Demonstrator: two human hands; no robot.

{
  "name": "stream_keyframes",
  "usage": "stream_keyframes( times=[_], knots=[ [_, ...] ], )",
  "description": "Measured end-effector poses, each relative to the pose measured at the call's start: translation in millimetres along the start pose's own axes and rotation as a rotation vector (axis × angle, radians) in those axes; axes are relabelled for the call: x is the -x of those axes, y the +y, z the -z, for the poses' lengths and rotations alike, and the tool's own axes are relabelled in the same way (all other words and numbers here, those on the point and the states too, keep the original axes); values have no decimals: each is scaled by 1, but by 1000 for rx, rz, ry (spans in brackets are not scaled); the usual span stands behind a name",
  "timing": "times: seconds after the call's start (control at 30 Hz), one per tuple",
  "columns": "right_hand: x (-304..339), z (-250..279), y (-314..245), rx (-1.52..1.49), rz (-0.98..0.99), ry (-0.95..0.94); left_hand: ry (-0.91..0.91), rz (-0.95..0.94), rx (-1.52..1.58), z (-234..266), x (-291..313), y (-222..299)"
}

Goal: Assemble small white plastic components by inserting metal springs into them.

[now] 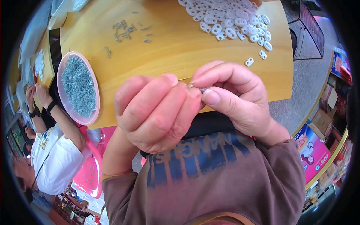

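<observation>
Above the near edge of the table, my left hand point(157, 110) and my right hand point(238, 95) meet at the fingertips. Both are closed in a pinch around one tiny greyish piece point(203, 90), mostly covered by fingers, so its kind cannot be made out. A pink oval bowl point(98, 95) left of my left hand holds a heap of small metal springs point(78, 86). More loose springs point(123, 30) lie scattered farther back. Beyond my right hand spreads a pile of white oval plastic pieces with holes point(230, 20); a few, such as one white piece point(249, 62), lie apart.
At the left, a person in a white shirt point(56, 157) works at another table beside a white heap point(39, 65). A pink chair point(90, 168) stands between us. A black mesh frame point(309, 33) is past the table's right edge, with boxes point(322, 116) on shelves farther right.
</observation>
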State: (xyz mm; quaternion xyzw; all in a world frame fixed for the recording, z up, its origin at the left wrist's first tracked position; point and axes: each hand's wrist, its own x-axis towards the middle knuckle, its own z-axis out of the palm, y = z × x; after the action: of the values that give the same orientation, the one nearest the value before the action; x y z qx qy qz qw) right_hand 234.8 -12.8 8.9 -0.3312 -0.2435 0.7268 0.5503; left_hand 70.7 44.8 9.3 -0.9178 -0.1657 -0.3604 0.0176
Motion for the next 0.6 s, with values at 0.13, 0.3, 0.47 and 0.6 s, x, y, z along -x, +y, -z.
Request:
stream_keyframes(
  times=[0.13,0.3,0.47,0.6],
  knots=[
    [-7,-9,9,-69,-42,53,75,208,202,1,17,-5],
    [-17,-23,19,-76,-79,94,231,1055,969,4,31,22],
    [-26,-35,24,-25,-113,123,343,1070,1165,5,51,18],
    [-31,-41,30,26,-154,110,448,1195,1307,10,53,18]
  ],
)
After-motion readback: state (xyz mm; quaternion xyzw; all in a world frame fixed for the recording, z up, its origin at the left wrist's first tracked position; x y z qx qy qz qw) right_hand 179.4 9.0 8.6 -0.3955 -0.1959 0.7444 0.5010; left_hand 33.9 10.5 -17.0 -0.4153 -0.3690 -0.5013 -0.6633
